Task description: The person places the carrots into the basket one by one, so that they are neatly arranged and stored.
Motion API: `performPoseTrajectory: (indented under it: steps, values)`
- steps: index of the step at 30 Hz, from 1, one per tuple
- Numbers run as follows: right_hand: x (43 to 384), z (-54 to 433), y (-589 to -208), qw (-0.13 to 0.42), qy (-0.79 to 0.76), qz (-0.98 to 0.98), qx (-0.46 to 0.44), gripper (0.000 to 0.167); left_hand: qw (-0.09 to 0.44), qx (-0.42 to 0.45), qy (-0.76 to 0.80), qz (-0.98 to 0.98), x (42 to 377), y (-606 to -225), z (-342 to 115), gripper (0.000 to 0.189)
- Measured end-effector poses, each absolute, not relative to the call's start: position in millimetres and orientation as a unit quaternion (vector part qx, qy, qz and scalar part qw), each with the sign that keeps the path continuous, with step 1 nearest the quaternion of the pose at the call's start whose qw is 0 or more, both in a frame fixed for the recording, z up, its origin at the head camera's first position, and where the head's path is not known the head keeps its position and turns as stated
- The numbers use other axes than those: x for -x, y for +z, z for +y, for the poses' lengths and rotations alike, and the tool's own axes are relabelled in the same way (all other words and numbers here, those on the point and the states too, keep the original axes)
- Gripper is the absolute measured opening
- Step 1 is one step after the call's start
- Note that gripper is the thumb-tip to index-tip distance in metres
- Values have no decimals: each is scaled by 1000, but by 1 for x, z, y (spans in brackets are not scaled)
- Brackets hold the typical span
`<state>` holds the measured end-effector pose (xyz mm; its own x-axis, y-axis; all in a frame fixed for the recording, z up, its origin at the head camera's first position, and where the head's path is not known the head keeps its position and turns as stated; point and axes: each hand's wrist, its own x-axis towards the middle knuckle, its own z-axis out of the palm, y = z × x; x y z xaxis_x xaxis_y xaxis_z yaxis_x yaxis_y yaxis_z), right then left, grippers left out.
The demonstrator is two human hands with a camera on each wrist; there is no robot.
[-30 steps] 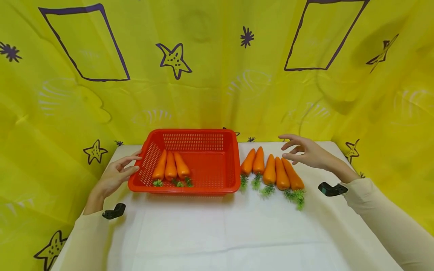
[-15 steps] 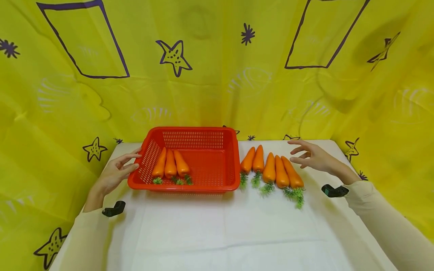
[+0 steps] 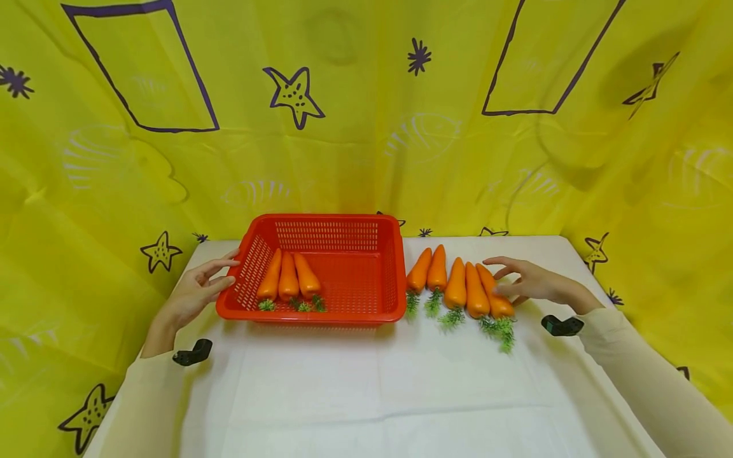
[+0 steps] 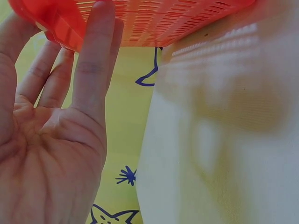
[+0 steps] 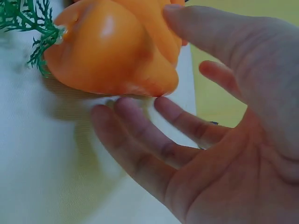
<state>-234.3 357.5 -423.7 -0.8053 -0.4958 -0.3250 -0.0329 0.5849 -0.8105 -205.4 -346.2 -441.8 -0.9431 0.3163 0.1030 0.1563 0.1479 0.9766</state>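
Note:
In the head view, a red plastic basket (image 3: 343, 316) holds three orange toy carrots (image 3: 288, 280) with green tops, lying side by side at its left end. My left hand (image 3: 191, 292) touches the basket's left rim with nearly straight fingers and thumb. Several more carrots (image 3: 455, 286) lie in a row to the right of the basket. Beside the rightmost carrot (image 3: 497, 299) is my right hand (image 3: 535, 281), thumb and fingers spread about it. The right wrist view shows the thumb over that carrot (image 5: 107, 51) and the other fingertips low along its side, not closed on it.
A white cloth covers the table (image 3: 366, 381). Yellow patterned curtain (image 3: 343, 159) rises behind the basket and along both sides. Black wrist devices (image 3: 193, 353) sit on both sleeves. The basket's right wall stands close to the leftmost loose carrots.
My right hand drew back to the right, then came down beside the rightmost carrot. The left hand stays at the basket's rim, and the carrots have not moved.

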Motion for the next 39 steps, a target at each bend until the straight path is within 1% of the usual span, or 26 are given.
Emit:
performPoseTrajectory:
  steps: [4, 9, 27, 39]
  values:
    - [234, 356, -426, 297, -429, 840, 147, 76, 62, -155, 628, 761, 205, -441, -346, 36]
    - [234, 353, -425, 308, -424, 841, 135, 77, 62, -153, 626, 762, 204, -440, -345, 35]
    - [237, 346, -430, 283, -395, 863, 139, 74, 62, -153, 626, 762, 203, -437, -342, 35]
    - [238, 348, -432, 277, -389, 867, 145, 77, 58, -157, 622, 765, 203, -436, -343, 36]
